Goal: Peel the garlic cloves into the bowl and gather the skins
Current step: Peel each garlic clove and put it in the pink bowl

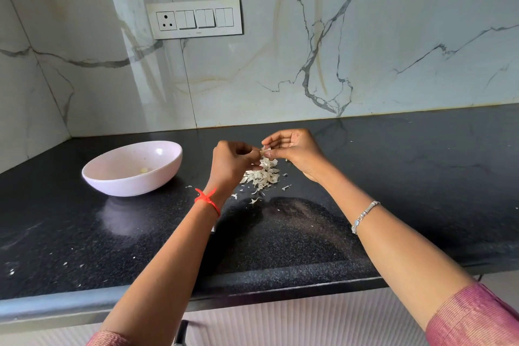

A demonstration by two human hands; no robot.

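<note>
Black speckled stone counter (393, 177) runs under a white grey-veined marble wall (280, 36), which has a white switch panel (194, 19) at 11 o'clock. Over the counter's middle, the left hand (231, 161), with a red thread (207, 199) at its wrist, and the right hand (295, 149), with a silver bracelet (365, 215) on its forearm, meet fingertip to fingertip. Both pinch one small pale garlic clove (264, 151), and a scrap of white skin sticks up from it. How much skin remains on it is too small to tell. Directly beneath, at 6 o'clock of the clove, lies a loose pile of white papery skins (262, 177), with stray flakes scattered toward 5 and 7 o'clock. A pale pink round bowl (132, 168) sits well apart at 9 o'clock, with one yellowish peeled clove (143, 170) on its bottom

Likely trouble: the clove is small and probably slick, so a hard tug on the skin could flick it down into the pile, where it would be hard to spot. The skins look feather-light, and a quick arm sweep toward the bowl could waft them wider and slow the gathering
</note>
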